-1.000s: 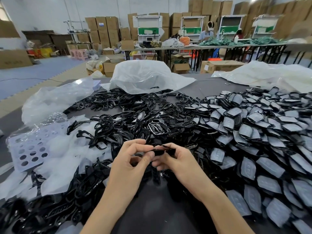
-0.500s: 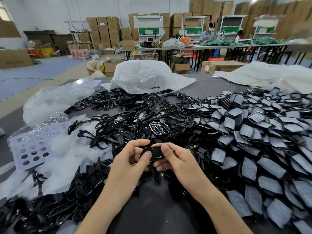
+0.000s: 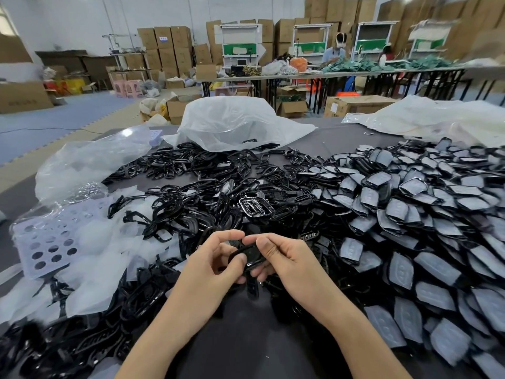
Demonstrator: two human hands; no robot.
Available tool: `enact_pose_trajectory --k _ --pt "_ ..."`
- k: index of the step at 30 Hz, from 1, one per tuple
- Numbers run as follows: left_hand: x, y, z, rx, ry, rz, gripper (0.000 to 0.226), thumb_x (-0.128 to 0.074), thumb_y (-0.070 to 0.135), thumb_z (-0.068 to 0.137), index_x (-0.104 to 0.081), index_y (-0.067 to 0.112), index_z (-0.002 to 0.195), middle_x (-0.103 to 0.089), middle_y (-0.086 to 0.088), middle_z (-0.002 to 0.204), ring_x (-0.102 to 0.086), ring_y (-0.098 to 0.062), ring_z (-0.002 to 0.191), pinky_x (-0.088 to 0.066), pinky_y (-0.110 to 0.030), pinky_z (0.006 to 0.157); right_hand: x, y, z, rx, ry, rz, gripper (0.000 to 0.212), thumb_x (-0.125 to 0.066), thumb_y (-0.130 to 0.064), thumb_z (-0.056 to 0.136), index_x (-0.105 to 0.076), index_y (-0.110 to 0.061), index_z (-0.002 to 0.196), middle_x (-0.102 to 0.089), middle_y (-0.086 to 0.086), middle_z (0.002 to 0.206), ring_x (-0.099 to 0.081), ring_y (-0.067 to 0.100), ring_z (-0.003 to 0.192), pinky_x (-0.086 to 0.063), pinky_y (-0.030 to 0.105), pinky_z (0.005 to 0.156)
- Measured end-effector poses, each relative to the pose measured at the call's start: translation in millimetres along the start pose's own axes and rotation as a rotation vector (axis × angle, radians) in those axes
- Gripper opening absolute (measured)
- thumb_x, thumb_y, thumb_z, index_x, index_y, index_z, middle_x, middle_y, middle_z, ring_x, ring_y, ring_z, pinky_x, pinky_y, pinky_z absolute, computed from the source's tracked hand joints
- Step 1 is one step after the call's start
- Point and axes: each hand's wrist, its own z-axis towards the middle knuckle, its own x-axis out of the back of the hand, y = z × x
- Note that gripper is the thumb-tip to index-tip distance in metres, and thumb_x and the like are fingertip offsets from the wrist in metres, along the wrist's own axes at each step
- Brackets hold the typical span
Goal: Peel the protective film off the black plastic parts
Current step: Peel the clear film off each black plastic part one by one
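Note:
A small glossy black plastic part [image 3: 250,255] is held between both hands over the near middle of the table. My left hand [image 3: 211,262] pinches its left end with thumb and curled fingers. My right hand [image 3: 284,258] grips its right side, thumb pressed on top. Film on this part cannot be made out. To the right lies a large heap of black parts covered in grey film [image 3: 410,214]. A pile of bare black frames [image 3: 196,198] spreads across the middle and left.
Peeled clear film scraps [image 3: 90,258] and a perforated lilac sheet [image 3: 46,242] lie at the left. A crumpled white plastic bag [image 3: 232,121] sits at the back, more plastic sheeting [image 3: 437,116] at the right. Dark table surface [image 3: 240,337] shows between my forearms.
The part has turned in my hands from edge-on to its broad face tilted up. Both hands have closed in tighter around it and my right thumb has come onto its top.

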Motion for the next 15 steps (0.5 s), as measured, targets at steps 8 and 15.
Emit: enact_pose_trajectory --k 8,15 --pt "-3.4 -3.3 1.4 -0.045 0.075 0.015 0.031 -0.062 0.012 0.094 -0.063 0.043 0.099 -0.066 -0.001 0.075 -0.069 -0.026 0.076 -0.055 -0.037 0.079 -1.4 -3.5 0.9 0.003 -0.003 0.114 0.023 -0.053 -0.024 0.102 -0.076 -0.029 0.103 -0.076 0.0 0.083 -0.073 0.015 0.075 -0.057 0.02 0.069" --pt "-6.7 -8.3 -0.6 -0.125 0.251 0.297 0.023 -0.065 0.024 0.093 -0.065 0.047 0.099 -0.069 0.019 0.081 -0.068 -0.001 0.072 -0.05 -0.014 0.066 -2.9 5.5 1.8 0.003 0.102 -0.022 0.018 -0.069 -0.016 0.094 -0.074 -0.033 0.093 -0.076 -0.001 0.078 -0.073 0.012 0.072 -0.055 0.02 0.067"
